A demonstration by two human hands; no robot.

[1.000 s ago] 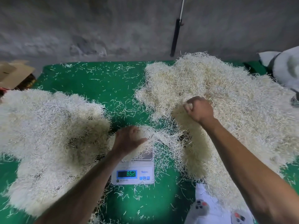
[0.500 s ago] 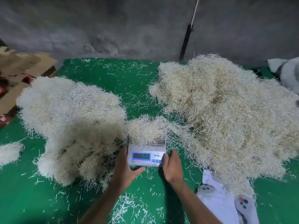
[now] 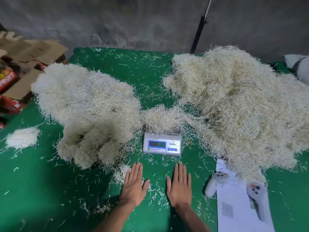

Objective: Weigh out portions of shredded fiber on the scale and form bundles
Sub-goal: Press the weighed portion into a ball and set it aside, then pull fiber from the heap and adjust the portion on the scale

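Note:
A small white digital scale (image 3: 162, 145) stands mid-table with a portion of shredded fiber (image 3: 161, 117) heaped on its pan. A big pale fiber pile (image 3: 87, 106) lies to its left and a larger, yellower pile (image 3: 242, 101) to its right. My left hand (image 3: 134, 183) and my right hand (image 3: 179, 185) lie flat, palms down, fingers straight, on the green table cover (image 3: 33, 190) just in front of the scale. Neither hand holds anything. A small white fiber clump (image 3: 22, 138) sits apart at the far left.
A white game controller (image 3: 215, 183) and a printed sheet of paper (image 3: 237, 206) lie at the front right. Cardboard boxes (image 3: 25, 52) are stacked at the left beyond the table. A dark pole (image 3: 199, 32) leans on the grey wall behind. Loose strands litter the cover.
Both hands left the fiber and the scale's sides and drew back toward me, now resting flat on the cover. The portion stays on the scale.

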